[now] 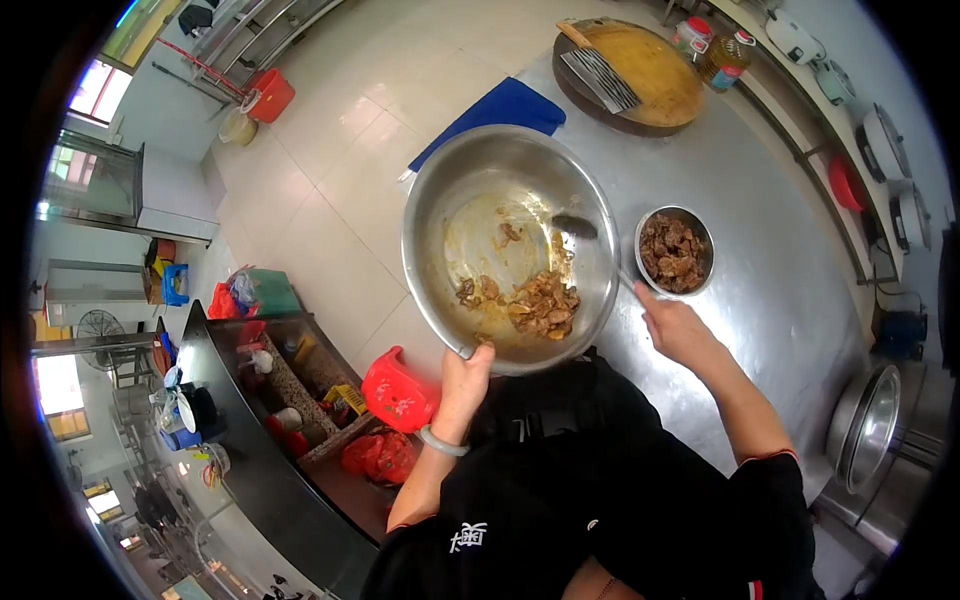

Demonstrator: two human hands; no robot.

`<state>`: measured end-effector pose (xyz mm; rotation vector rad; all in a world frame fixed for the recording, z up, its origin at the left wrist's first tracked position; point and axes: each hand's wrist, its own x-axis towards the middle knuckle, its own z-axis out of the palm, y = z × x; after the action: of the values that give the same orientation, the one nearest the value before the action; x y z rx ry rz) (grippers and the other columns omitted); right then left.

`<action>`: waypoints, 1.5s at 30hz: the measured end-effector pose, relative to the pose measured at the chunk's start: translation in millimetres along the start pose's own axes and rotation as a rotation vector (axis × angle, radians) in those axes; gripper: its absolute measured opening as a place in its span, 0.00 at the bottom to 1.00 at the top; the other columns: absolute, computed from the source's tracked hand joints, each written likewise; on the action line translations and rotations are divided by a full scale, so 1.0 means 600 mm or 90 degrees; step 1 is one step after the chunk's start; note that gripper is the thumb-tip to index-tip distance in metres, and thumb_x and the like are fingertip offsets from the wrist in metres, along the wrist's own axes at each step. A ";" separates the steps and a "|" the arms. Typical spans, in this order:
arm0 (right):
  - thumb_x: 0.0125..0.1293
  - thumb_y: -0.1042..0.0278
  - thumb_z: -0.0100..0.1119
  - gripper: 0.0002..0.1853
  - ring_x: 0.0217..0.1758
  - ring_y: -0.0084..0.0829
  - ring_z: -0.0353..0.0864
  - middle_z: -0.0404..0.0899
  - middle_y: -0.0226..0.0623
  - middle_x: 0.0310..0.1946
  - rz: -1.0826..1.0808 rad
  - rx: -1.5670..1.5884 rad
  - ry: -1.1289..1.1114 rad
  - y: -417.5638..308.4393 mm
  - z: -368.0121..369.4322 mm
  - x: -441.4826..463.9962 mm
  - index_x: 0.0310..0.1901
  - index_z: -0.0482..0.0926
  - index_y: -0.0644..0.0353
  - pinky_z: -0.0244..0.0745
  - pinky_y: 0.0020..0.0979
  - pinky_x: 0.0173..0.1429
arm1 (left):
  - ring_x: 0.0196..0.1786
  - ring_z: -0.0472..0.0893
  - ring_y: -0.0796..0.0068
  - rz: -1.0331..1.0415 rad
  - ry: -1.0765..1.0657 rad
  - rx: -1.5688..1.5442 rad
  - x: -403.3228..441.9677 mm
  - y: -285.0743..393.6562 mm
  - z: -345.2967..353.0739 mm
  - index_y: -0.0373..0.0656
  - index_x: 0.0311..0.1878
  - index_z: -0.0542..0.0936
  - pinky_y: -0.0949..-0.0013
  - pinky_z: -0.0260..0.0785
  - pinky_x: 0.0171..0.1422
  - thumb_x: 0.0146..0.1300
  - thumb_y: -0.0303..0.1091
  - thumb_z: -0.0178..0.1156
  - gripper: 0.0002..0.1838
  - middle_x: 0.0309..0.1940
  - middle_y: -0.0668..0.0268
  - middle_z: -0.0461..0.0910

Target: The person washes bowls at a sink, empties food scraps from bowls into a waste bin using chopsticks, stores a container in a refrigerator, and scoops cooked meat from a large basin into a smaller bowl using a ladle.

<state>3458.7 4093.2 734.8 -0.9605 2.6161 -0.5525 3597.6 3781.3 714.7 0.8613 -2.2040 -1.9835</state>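
My left hand [467,378] grips the near rim of a large stainless steel basin [425,250], which is tilted. Chunks of brown seasoned meat [545,305] lie low in it, with oily yellow residue on the bottom. Closed around a thin metal handle at the basin's right rim is my right hand [672,325]. The handle belongs to a spoon [575,227], whose dark head shows inside the basin. Just right of the basin, a small round metal bowl [643,245] full of similar meat stands on the steel table [770,290].
A round chopping board [665,85] with a cleaver [600,80] sits at the table's far end, near an oil bottle [727,62]. A blue board or cloth [515,105] lies behind the basin. At left are a red plastic stool [400,392] and a black counter [235,450].
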 end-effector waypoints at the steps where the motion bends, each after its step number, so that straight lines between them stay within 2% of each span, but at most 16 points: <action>1: 0.66 0.70 0.49 0.25 0.28 0.54 0.79 0.79 0.54 0.26 0.048 0.035 -0.117 -0.012 -0.007 -0.007 0.65 0.64 0.62 0.74 0.49 0.34 | 0.37 0.77 0.71 0.009 0.008 0.027 -0.004 0.020 0.004 0.31 0.45 0.75 0.66 0.70 0.43 0.57 0.30 0.55 0.14 0.33 0.62 0.79; 2: 0.68 0.69 0.47 0.25 0.22 0.48 0.78 0.78 0.50 0.22 0.056 0.058 -0.169 -0.023 -0.009 -0.021 0.66 0.63 0.60 0.75 0.45 0.30 | 0.41 0.78 0.69 0.016 0.018 0.053 -0.005 0.031 0.008 0.31 0.47 0.75 0.65 0.71 0.47 0.57 0.29 0.55 0.16 0.36 0.60 0.80; 4: 0.70 0.68 0.45 0.26 0.16 0.33 0.75 0.74 0.39 0.18 0.256 0.303 -0.348 -0.087 -0.077 -0.027 0.69 0.61 0.56 0.74 0.36 0.25 | 0.44 0.79 0.67 0.002 0.012 0.044 -0.005 0.031 0.009 0.31 0.49 0.74 0.65 0.70 0.50 0.57 0.29 0.55 0.17 0.40 0.58 0.80; 5: 0.72 0.68 0.44 0.26 0.16 0.19 0.69 0.69 0.29 0.19 0.312 0.426 -0.395 -0.089 -0.081 -0.033 0.71 0.59 0.52 0.69 0.25 0.20 | 0.47 0.79 0.65 -0.009 -0.002 0.037 -0.004 0.031 0.007 0.31 0.51 0.74 0.65 0.70 0.54 0.57 0.28 0.54 0.18 0.43 0.56 0.81; 12: 0.73 0.68 0.44 0.25 0.15 0.15 0.63 0.68 0.26 0.24 0.327 0.799 -0.479 -0.136 -0.083 0.002 0.71 0.59 0.49 0.62 0.20 0.16 | 0.48 0.79 0.65 0.012 -0.022 0.034 -0.001 0.029 0.017 0.31 0.52 0.73 0.65 0.70 0.55 0.57 0.26 0.55 0.18 0.44 0.56 0.80; 16: 0.73 0.69 0.43 0.26 0.13 0.14 0.59 0.66 0.26 0.23 0.315 0.974 -0.454 -0.153 -0.073 0.038 0.72 0.56 0.56 0.57 0.19 0.13 | 0.48 0.79 0.67 -0.034 -0.036 0.018 -0.007 0.038 0.023 0.31 0.52 0.74 0.66 0.70 0.54 0.57 0.25 0.55 0.18 0.43 0.57 0.80; 22: 0.73 0.71 0.44 0.27 0.13 0.13 0.57 0.64 0.26 0.23 0.298 1.131 -0.382 -0.144 -0.057 0.051 0.72 0.55 0.57 0.54 0.18 0.13 | 0.45 0.78 0.69 -0.020 -0.026 -0.050 0.000 0.011 0.019 0.29 0.51 0.73 0.67 0.71 0.51 0.57 0.25 0.54 0.18 0.42 0.60 0.80; 28: 0.72 0.71 0.46 0.26 0.13 0.13 0.58 0.65 0.26 0.23 0.336 1.063 -0.242 -0.112 -0.069 0.003 0.71 0.58 0.58 0.55 0.17 0.13 | 0.42 0.83 0.64 -0.225 -0.035 -0.267 0.008 0.017 0.004 0.30 0.56 0.70 0.64 0.81 0.38 0.62 0.25 0.50 0.19 0.46 0.54 0.79; 30: 0.72 0.71 0.47 0.26 0.13 0.13 0.58 0.66 0.26 0.23 0.367 1.065 -0.188 -0.099 -0.072 -0.029 0.71 0.59 0.59 0.55 0.17 0.12 | 0.41 0.83 0.63 -0.163 -0.001 -0.252 0.009 0.019 0.006 0.29 0.56 0.69 0.63 0.81 0.38 0.62 0.25 0.50 0.19 0.46 0.54 0.78; 32: 0.72 0.70 0.47 0.27 0.12 0.13 0.58 0.66 0.26 0.23 0.412 1.055 -0.111 -0.086 -0.074 -0.062 0.71 0.59 0.58 0.55 0.17 0.12 | 0.40 0.83 0.63 -0.195 -0.003 -0.292 0.012 0.016 0.007 0.28 0.57 0.67 0.64 0.82 0.37 0.62 0.25 0.50 0.19 0.45 0.54 0.78; 33: 0.72 0.70 0.47 0.26 0.11 0.13 0.57 0.66 0.27 0.23 0.418 1.045 -0.083 -0.078 -0.076 -0.080 0.71 0.59 0.58 0.55 0.17 0.12 | 0.51 0.79 0.57 -0.230 -0.031 -0.292 0.013 0.020 0.001 0.30 0.62 0.60 0.56 0.81 0.48 0.59 0.23 0.51 0.26 0.52 0.53 0.72; 38: 0.72 0.71 0.46 0.25 0.11 0.14 0.57 0.66 0.28 0.23 0.463 1.071 0.089 -0.061 -0.097 -0.167 0.70 0.61 0.59 0.54 0.17 0.12 | 0.48 0.80 0.60 -0.226 -0.046 -0.249 0.021 0.009 -0.006 0.33 0.61 0.60 0.57 0.82 0.44 0.60 0.26 0.51 0.25 0.51 0.54 0.72; 40: 0.71 0.72 0.46 0.25 0.10 0.13 0.58 0.67 0.27 0.22 0.491 0.891 0.186 -0.055 -0.099 -0.188 0.70 0.62 0.58 0.54 0.18 0.11 | 0.47 0.81 0.60 -0.225 -0.056 -0.224 0.022 0.006 -0.009 0.33 0.61 0.60 0.57 0.82 0.43 0.60 0.26 0.51 0.25 0.51 0.54 0.72; 42: 0.70 0.73 0.49 0.27 0.13 0.17 0.63 0.66 0.29 0.20 0.501 0.831 0.182 -0.042 -0.089 -0.199 0.70 0.61 0.58 0.60 0.22 0.14 | 0.47 0.81 0.60 -0.213 -0.044 -0.234 0.022 0.009 -0.008 0.34 0.62 0.60 0.57 0.83 0.43 0.60 0.26 0.51 0.26 0.51 0.54 0.73; 44: 0.66 0.73 0.53 0.29 0.16 0.26 0.68 0.66 0.33 0.19 0.394 0.297 0.194 -0.004 -0.033 -0.205 0.70 0.61 0.58 0.68 0.27 0.20 | 0.46 0.81 0.61 -0.198 -0.049 -0.244 0.021 0.009 -0.006 0.34 0.62 0.60 0.58 0.83 0.42 0.60 0.26 0.51 0.26 0.51 0.54 0.73; 45: 0.63 0.75 0.57 0.31 0.20 0.36 0.73 0.69 0.38 0.20 0.320 0.126 0.214 -0.001 -0.019 -0.200 0.69 0.63 0.58 0.72 0.34 0.26 | 0.46 0.81 0.61 -0.185 -0.049 -0.256 0.021 0.009 -0.005 0.34 0.62 0.60 0.59 0.83 0.42 0.60 0.27 0.51 0.26 0.50 0.54 0.73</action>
<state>3542.5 4175.7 762.5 -0.1395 2.8650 -0.8711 3586.2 3773.1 716.5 1.1037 -1.6876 -2.5074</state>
